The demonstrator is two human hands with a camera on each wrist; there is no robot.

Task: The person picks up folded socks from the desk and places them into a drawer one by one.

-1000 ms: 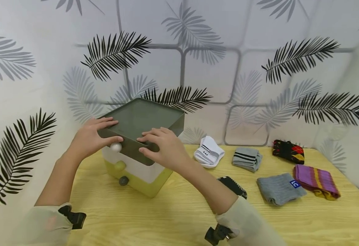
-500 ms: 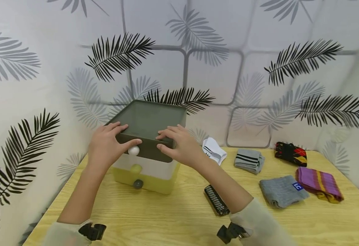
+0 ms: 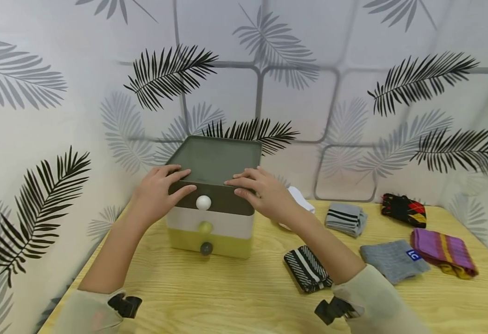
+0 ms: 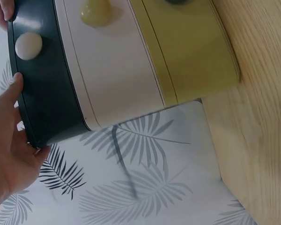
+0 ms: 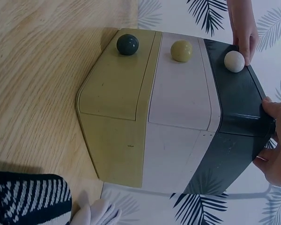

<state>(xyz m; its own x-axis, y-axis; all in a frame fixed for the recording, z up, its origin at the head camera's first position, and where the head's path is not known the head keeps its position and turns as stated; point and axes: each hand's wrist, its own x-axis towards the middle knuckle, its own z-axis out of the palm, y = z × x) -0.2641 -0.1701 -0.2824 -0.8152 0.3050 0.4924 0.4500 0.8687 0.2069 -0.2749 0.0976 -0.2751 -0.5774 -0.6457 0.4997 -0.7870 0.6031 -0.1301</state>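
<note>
- On the counter [image 3: 185,297], a three-tier drawer box [image 3: 223,223] stands left of a striped sock [image 3: 305,269].
- Left hand [image 3: 153,192]: fingers and thumb clamp the box's front top edge.
- Right hand [image 3: 266,192]: fingers grip the opposite corner.

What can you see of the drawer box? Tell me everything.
The drawer box stands upright on the wooden table, front facing the person. It looks like smooth plastic, in three tiers: dark grey-green with a white knob, pale pinkish-white with a yellow knob, and yellow at the bottom with a dark knob. It looks fully shut. The top has a low rim. The left hand and right hand hold its top front edge, thumbs in front.
</note>
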